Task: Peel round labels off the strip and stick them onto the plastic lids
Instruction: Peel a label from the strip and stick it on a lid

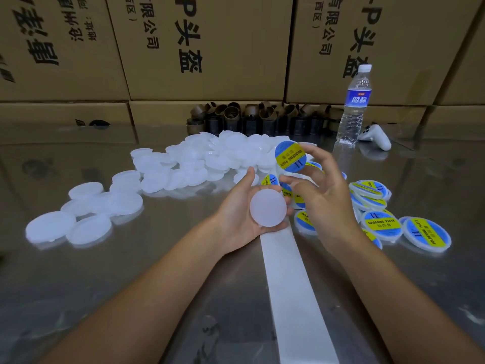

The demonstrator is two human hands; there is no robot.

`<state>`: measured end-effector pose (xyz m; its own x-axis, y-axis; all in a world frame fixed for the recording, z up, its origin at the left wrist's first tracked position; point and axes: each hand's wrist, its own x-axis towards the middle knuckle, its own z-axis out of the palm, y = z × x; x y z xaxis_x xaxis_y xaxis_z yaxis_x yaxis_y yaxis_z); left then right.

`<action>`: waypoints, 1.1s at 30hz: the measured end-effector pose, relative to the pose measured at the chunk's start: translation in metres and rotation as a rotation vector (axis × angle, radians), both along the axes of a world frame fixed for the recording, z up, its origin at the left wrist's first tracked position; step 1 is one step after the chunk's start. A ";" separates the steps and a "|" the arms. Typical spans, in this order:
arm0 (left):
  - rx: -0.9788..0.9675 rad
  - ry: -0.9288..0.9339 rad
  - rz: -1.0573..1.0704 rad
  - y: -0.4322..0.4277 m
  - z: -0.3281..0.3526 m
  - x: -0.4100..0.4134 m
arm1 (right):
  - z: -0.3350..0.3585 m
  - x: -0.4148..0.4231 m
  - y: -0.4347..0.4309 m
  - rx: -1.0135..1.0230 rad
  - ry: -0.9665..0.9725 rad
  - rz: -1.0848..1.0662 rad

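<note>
Left hand [236, 219] has its fingers wrapped round a blank lid [267, 207], right over the white strip [296, 298] running down the steel surface [131, 271]. Right hand [328, 206] pinches a blue-and-yellow round label [290, 156] by its edge, fingers narrow, held up just beyond the lid. Blank lids [189, 164] piled left, labelled lids [380, 224] right.

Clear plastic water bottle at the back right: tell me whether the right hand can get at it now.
Probably not yet: the way to the clear plastic water bottle looks free, but the right hand is pinching a round blue-and-yellow label.
</note>
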<state>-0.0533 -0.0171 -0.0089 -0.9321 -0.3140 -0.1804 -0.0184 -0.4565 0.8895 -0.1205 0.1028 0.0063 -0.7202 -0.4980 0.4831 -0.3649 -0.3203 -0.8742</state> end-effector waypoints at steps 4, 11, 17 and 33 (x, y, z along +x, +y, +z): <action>-0.019 -0.004 0.002 0.001 0.001 0.000 | 0.000 0.001 0.000 0.022 0.006 0.077; -0.007 0.039 -0.028 0.001 -0.002 -0.001 | -0.005 0.002 -0.003 0.110 0.131 0.104; 0.034 0.075 -0.114 -0.001 -0.004 -0.002 | -0.011 0.006 -0.003 0.283 0.366 0.062; 0.032 0.107 -0.192 -0.003 -0.003 0.000 | -0.013 0.006 0.000 0.452 0.515 -0.030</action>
